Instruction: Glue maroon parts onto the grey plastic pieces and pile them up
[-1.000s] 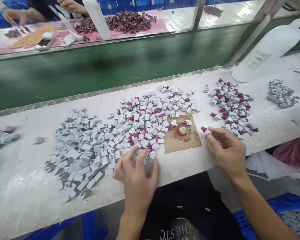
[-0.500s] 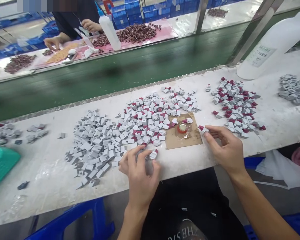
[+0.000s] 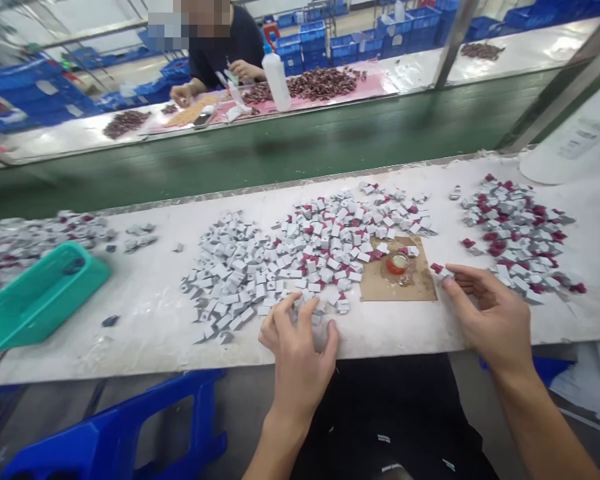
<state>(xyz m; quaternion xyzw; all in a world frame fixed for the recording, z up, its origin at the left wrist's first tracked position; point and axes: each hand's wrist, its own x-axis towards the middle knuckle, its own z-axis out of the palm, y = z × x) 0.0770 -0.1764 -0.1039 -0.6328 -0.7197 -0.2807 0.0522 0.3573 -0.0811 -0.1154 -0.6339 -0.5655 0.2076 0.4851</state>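
My right hand [image 3: 490, 317] pinches a small grey plastic piece with a dark red part [image 3: 441, 271] between thumb and index finger, just right of a cardboard square [image 3: 373, 285]. On the cardboard stands a small round red dish [image 3: 396, 265] with wet liquid around it. Behind the dish lie a few grey and dark red pieces [image 3: 407, 251]. My left hand [image 3: 300, 350] hovers with bent, spread fingers at the front edge of a wide pile of grey pieces [image 3: 275, 260], some with dark red parts. Nothing shows between its fingers.
To the right lies another grey and dark red pile [image 3: 515, 230], with a large white bottle [image 3: 560, 150] behind it. A teal basket [image 3: 45, 300] sits at left, a blue stool [image 3: 130, 427] below. Across the green belt [image 3: 230, 157] a co-worker [image 3: 225, 53] handles small parts.
The view has swung left, so the table appears shifted right and more of the teal basket shows. The left thumb and fingers have parted slightly; the right hand keeps its piece.
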